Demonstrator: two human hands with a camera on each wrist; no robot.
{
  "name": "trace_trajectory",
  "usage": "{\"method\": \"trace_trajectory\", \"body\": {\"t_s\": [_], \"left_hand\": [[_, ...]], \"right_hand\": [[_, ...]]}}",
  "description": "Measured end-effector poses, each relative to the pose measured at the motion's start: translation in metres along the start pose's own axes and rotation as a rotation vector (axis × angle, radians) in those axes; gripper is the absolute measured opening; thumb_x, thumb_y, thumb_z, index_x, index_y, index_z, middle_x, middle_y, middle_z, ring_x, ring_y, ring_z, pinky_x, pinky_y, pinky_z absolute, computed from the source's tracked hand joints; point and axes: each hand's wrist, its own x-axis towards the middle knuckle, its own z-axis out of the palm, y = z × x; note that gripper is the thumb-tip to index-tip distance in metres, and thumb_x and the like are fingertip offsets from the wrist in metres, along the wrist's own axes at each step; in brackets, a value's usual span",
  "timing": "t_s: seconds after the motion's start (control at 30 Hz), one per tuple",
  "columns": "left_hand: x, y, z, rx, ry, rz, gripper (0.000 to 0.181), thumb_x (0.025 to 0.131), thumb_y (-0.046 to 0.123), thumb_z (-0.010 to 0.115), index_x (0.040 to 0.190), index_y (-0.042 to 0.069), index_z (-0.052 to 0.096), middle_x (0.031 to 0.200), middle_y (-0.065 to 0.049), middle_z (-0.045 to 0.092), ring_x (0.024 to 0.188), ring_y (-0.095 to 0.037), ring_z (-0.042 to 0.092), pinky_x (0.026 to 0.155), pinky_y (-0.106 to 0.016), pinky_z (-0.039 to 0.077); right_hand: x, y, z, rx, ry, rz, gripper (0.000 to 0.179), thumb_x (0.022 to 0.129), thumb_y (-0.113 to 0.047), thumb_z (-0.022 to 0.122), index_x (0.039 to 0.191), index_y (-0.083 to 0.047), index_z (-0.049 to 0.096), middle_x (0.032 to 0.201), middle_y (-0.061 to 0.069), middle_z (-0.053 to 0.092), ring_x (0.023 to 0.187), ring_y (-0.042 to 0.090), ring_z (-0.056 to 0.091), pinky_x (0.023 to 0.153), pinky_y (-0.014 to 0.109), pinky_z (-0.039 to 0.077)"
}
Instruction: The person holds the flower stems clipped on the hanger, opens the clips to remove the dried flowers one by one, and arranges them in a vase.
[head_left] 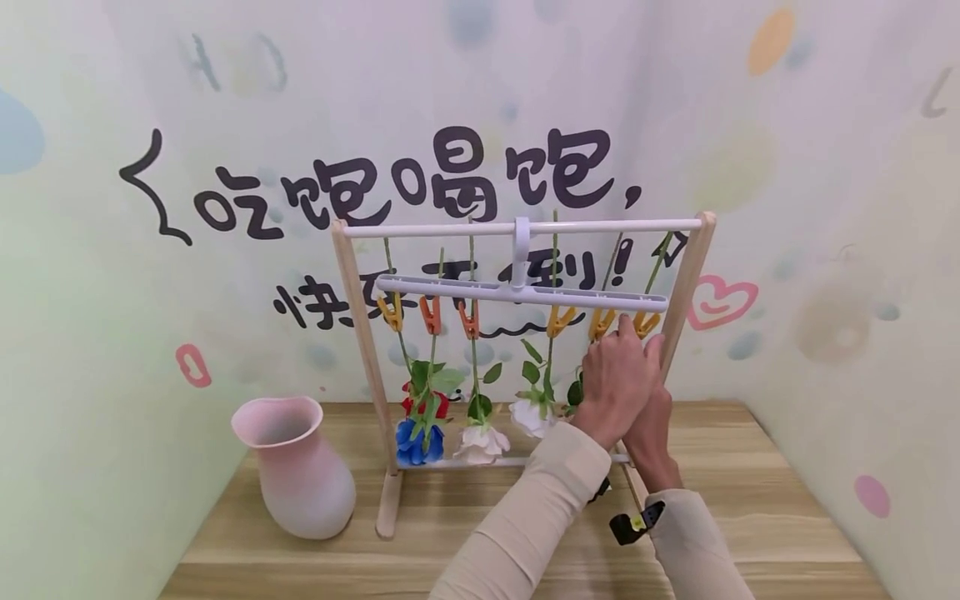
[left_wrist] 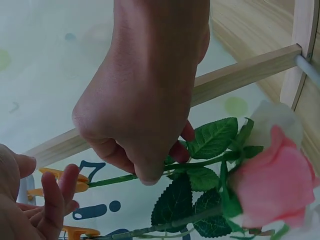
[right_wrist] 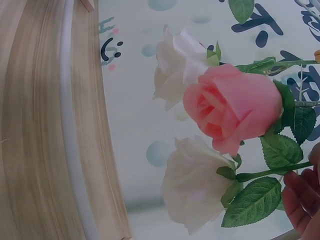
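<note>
In the head view, a pale hanger (head_left: 465, 290) with yellow and orange clips hangs from a wooden rack (head_left: 363, 350); flowers hang upside down from it. My right hand (left_wrist: 145, 105) pinches the green stem of a white rose (right_wrist: 195, 185) below the rightmost clip. At that yellow clip (left_wrist: 70, 180), my left hand (left_wrist: 30, 200) is raised with its fingers loosely bent; whether they touch the clip is unclear. Beside the white rose hangs a pink rose (right_wrist: 235, 105) on its own clip. In the head view my hands hide most of these two flowers.
A pink-and-white vase (head_left: 307, 475) stands left of the rack on the wooden table (head_left: 757, 500). Blue (head_left: 420, 442), red (head_left: 435, 404) and white flowers (head_left: 482, 443) hang on the left and middle clips. A printed wall (head_left: 810, 200) rises behind.
</note>
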Motion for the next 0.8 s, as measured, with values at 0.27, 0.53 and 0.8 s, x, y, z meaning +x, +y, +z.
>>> {"method": "trace_trajectory", "body": {"t_s": [0.27, 0.53, 0.8], "left_hand": [[0.007, 0.003, 0.005, -0.099, 0.06, 0.004, 0.037, 0.096, 0.039, 0.064, 0.113, 0.007, 0.062, 0.065, 0.001, 0.062, 0.054, -0.006, 0.055, 0.045, -0.015, 0.035], [0.01, 0.007, 0.011, 0.037, 0.079, 0.027, 0.034, 0.095, 0.042, 0.064, 0.1, 0.009, 0.067, 0.071, 0.001, 0.068, 0.061, -0.009, 0.067, 0.048, -0.014, 0.042], [0.014, 0.0, 0.013, 0.225, 0.136, 0.143, 0.036, 0.097, 0.043, 0.06, 0.08, 0.013, 0.069, 0.059, 0.004, 0.063, 0.05, -0.005, 0.06, 0.043, -0.016, 0.038]], "right_hand": [[-0.007, 0.001, 0.0, 0.067, 0.002, -0.019, 0.011, 0.071, -0.001, 0.064, 0.076, 0.006, 0.058, 0.067, 0.02, 0.058, 0.061, 0.031, 0.055, 0.056, 0.04, 0.039], [-0.01, -0.001, -0.002, 0.087, -0.012, 0.015, 0.008, 0.072, 0.001, 0.066, 0.076, 0.004, 0.059, 0.066, 0.016, 0.058, 0.061, 0.013, 0.049, 0.056, 0.027, 0.036], [-0.006, -0.002, -0.004, -0.067, -0.02, -0.062, 0.012, 0.068, 0.002, 0.067, 0.073, 0.003, 0.056, 0.065, 0.019, 0.054, 0.061, 0.04, 0.056, 0.057, 0.054, 0.042]]}}
